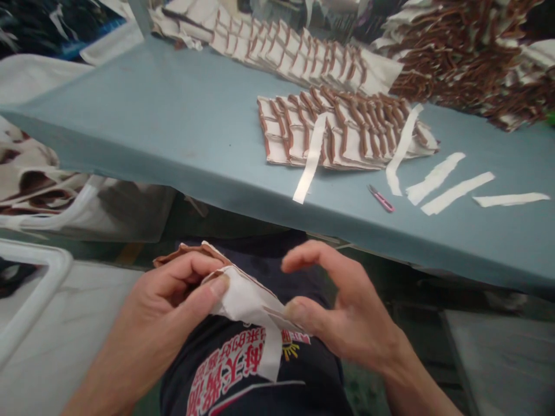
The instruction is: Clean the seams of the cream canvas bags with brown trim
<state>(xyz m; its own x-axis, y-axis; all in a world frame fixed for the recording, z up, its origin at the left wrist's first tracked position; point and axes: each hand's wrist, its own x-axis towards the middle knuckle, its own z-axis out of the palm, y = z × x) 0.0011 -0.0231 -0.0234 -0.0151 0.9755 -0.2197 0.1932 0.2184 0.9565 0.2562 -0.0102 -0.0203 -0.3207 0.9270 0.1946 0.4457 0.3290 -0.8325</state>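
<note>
My left hand (173,306) is closed, pinching a small white fabric piece with brown edging (247,294) between thumb and fingers, just above my lap. From that piece a white strip (272,352) hangs down in front of the dark printed apron (234,370). At the piece's right end is my right hand (342,306), its index finger raised well apart from the thumb. The right thumb lies against the fabric's edge; the remaining right fingers are mostly hidden.
On the blue table (173,127) lies an overlapping row of white-and-brown pieces (347,130) with a white strip (311,159) across it. Small pink-handled snips (381,199) and loose strips (457,193) are nearby. Behind are another row (290,52) and a brown heap (463,52). White bins (39,254) stand left.
</note>
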